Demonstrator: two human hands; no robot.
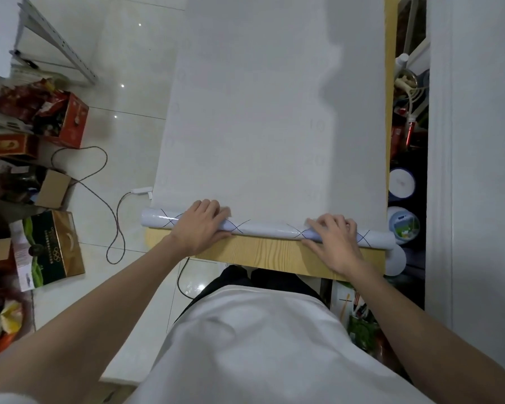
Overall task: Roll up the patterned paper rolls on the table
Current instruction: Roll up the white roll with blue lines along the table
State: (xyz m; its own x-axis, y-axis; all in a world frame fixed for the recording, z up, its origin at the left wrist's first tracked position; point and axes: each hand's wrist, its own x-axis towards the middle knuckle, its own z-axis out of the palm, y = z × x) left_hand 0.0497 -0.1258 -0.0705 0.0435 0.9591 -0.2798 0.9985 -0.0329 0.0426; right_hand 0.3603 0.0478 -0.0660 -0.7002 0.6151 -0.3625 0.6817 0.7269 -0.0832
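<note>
Gripping paper roll (268, 229), left hand (200, 225), right hand (333, 240), fingers (212, 207) curled over top

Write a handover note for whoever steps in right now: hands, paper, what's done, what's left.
Left hand: grips the roll left of its middle, fingers over the top, thumb on the near side.
Right hand: grips the roll nearer its right end, fingers bent over it.
The roll lies crosswise along the near edge of the table. The sheet runs flat from it, plain side up, away down the table.
Done: a thin roll is started, with crossed lines showing on its outside.
Left: nearly the whole sheet is unrolled; roll it away from the body, probably keeping both ends even.
</note>
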